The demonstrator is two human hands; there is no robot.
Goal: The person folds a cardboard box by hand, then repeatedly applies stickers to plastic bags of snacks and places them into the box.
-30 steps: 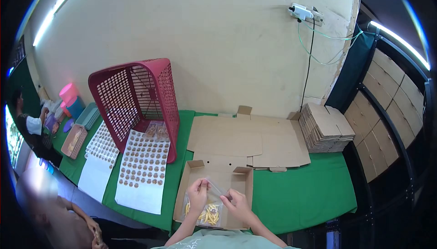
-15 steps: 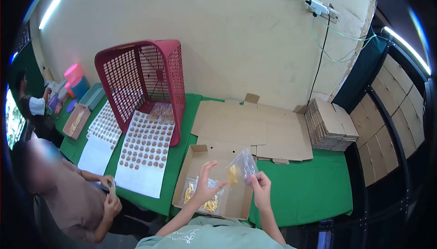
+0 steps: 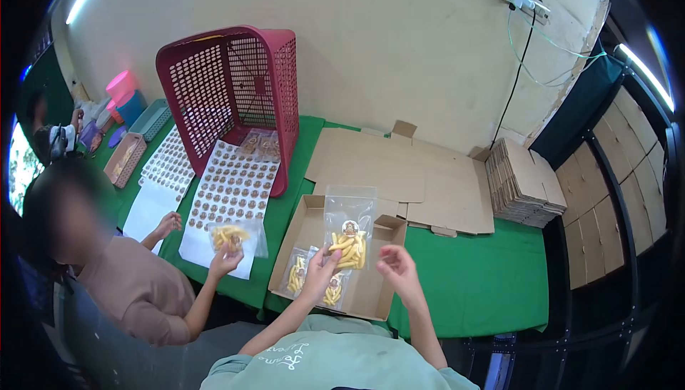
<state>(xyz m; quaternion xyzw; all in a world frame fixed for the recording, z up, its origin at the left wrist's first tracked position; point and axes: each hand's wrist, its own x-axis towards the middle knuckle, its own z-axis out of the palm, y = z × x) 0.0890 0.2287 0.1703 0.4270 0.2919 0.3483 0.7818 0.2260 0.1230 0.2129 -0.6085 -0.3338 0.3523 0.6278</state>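
Note:
My left hand (image 3: 320,274) grips the lower left side of a clear plastic bag (image 3: 350,236) holding yellow sticks and bearing a round label. The bag is upright above an open cardboard box (image 3: 378,297). To the right of the bag is my right hand (image 3: 399,273), apart from it; its fingers are bent and loosely spread, with nothing visible in them. Inside the box, at its left, lie filled bags (image 3: 332,291), partly hidden by my left hand and forearm.
Flattened cardboard (image 3: 371,165) and stacked folded cartons (image 3: 524,181) lie on the green table (image 3: 471,276). Left stands a red basket (image 3: 285,83) over label sheets (image 3: 235,186). A co-worker (image 3: 135,283) holds a filled bag (image 3: 242,236); another person is farther back.
My left hand now grips the bag, and my right hand has let it go. The bag has moved slightly left and upright, its label facing me. The co-worker has extended a bag over the sheets.

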